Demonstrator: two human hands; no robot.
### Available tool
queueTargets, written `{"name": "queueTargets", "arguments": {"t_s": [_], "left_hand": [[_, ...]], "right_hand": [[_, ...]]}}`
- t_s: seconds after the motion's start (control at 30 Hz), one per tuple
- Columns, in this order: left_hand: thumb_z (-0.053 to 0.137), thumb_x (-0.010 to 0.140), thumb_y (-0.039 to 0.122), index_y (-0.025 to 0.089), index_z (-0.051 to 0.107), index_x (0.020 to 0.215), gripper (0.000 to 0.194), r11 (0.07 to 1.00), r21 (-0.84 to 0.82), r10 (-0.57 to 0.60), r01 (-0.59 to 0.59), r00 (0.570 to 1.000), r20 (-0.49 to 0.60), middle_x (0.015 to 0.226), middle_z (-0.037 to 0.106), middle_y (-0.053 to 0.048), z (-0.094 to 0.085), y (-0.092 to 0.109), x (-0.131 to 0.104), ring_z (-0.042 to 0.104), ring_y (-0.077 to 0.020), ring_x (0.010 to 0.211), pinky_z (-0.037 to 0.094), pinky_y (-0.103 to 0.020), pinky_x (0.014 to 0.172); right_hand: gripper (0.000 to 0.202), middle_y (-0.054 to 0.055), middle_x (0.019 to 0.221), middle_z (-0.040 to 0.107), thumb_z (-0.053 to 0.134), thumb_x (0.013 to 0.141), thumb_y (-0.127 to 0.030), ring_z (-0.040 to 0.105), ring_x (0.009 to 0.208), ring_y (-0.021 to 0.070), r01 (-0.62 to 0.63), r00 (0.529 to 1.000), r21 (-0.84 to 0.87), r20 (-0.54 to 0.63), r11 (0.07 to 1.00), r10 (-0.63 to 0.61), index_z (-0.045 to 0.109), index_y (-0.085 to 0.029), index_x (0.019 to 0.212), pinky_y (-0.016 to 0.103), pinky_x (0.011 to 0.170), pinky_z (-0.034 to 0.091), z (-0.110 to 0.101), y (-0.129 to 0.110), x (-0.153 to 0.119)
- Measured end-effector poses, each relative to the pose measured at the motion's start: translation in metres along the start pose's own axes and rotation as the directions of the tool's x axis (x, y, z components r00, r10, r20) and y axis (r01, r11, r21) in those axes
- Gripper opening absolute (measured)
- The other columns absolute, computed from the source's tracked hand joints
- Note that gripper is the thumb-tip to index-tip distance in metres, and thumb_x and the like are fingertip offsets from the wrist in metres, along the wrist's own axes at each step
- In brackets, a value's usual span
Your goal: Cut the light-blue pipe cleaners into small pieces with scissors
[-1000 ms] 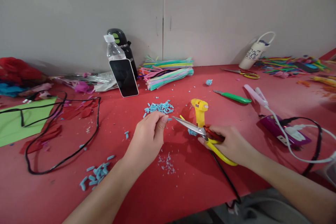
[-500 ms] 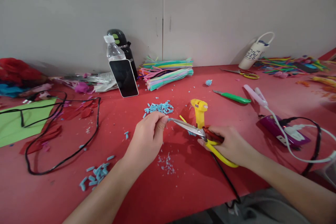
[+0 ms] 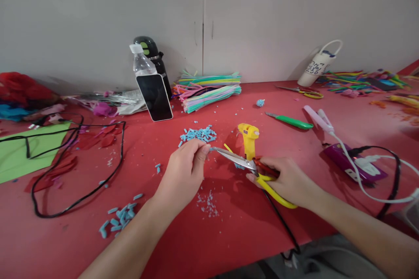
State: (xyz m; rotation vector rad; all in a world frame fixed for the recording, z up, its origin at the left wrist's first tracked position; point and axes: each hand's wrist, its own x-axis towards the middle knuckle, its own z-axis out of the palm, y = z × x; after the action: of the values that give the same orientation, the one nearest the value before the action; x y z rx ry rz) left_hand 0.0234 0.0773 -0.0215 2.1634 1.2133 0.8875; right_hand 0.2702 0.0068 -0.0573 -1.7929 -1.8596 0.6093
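My left hand [image 3: 183, 170] is closed, thumb and forefinger pinching a small blue piece of pipe cleaner [image 3: 211, 148], most of it hidden by the fingers. At the piece are the tips of the scissors [image 3: 236, 158], whose yellow and red handles sit in my closed right hand [image 3: 290, 181]. Just behind my left fingers lies a pile of short blue pipe cleaner pieces [image 3: 198, 134]. Longer blue pieces [image 3: 122, 217] lie beside my left forearm. Fine blue clippings [image 3: 208, 204] are scattered on the red table below the blades.
A yellow glue gun [image 3: 248, 139] stands behind the scissors, its black cord running toward me. To the right are a green craft knife [image 3: 293, 122] and a purple power strip [image 3: 353, 165]. A phone [image 3: 154, 97] leans on a bottle beside bundled pipe cleaners [image 3: 212, 91]. Black cable [image 3: 122, 139] loops leftward.
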Motion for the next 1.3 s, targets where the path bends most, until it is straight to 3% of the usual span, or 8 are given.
{"name": "queueTargets", "arguments": {"t_s": [0.93,1.3], "left_hand": [[0.039,0.095,0.033,0.019,0.048,0.074,0.027,1.0,0.007,-0.004,0.004,1.0,-0.006,0.069,0.053,0.001,0.0006,-0.0006,0.0001,0.046,-0.0111,0.063,0.035,-0.024,0.059],[0.039,0.095,0.034,0.019,0.05,0.077,0.026,1.0,0.022,0.002,-0.002,1.0,-0.019,0.07,0.055,0.0,0.0009,-0.0027,-0.0009,0.049,-0.012,0.065,0.036,-0.025,0.06]], "right_hand": [[0.034,-0.004,0.057,0.033,0.059,0.079,-0.044,0.028,0.053,0.0088,0.033,0.999,-0.033,-0.009,0.999,-0.034,0.045,-0.018,0.06,0.022,0.046,0.023,0.0013,0.0046,0.0008],[0.034,-0.005,0.057,0.033,0.061,0.076,-0.044,0.029,0.053,0.0088,-0.016,1.0,0.014,-0.016,1.0,0.016,0.043,-0.019,0.061,0.021,0.046,0.025,0.0004,-0.0028,0.0004]]}}
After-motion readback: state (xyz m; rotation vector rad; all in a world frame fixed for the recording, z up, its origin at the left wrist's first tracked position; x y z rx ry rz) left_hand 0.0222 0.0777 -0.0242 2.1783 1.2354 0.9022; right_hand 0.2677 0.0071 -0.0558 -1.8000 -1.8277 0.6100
